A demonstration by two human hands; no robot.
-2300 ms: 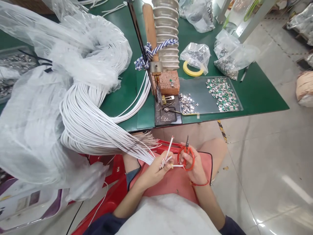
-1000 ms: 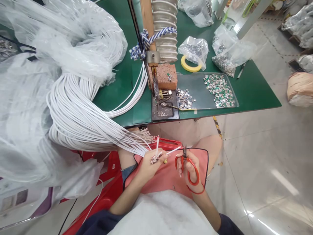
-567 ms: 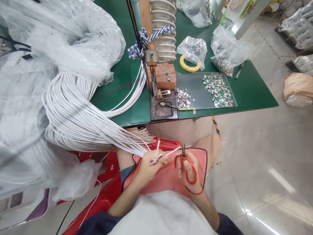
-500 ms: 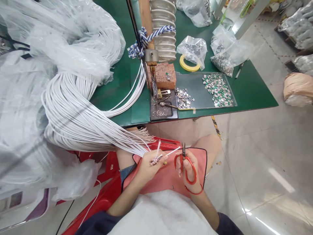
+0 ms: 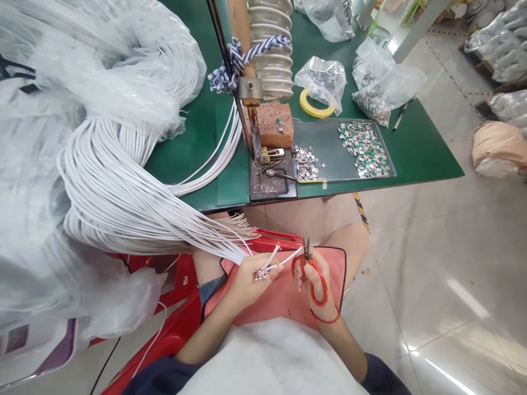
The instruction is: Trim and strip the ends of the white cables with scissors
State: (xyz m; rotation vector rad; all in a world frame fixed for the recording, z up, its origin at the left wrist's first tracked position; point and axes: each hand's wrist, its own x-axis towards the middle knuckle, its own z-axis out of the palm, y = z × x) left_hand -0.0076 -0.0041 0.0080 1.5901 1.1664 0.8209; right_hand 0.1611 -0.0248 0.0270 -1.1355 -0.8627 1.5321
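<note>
My left hand (image 5: pixel 252 281) is closed around the ends of a bundle of white cables (image 5: pixel 140 206) that sweeps in from the left. Reddish stripped tips cluster at its fingers, and two cable ends stick out above the rest. My right hand (image 5: pixel 319 280) grips red-handled scissors (image 5: pixel 317 281) with their dark blades pointing up. One white cable end (image 5: pixel 293 255) reaches from the left hand to the blades; whether they close on it is too small to tell. Below both hands a pink cloth (image 5: pixel 280 304) covers the lap.
On the green table (image 5: pixel 428 151) lie a tray (image 5: pixel 329 137) of small connectors, a brick (image 5: pixel 272 123), yellow tape (image 5: pixel 316 109) and plastic bags (image 5: pixel 321 79). A soldering iron (image 5: pixel 254 140) hangs tied before a ridged hose (image 5: pixel 270 49). Bagged cable coils (image 5: pixel 135 71) fill the left.
The upright cable end in my left hand now leans further right. My right hand and the scissors stay close to the other cable end. The whole view has shifted slightly.
</note>
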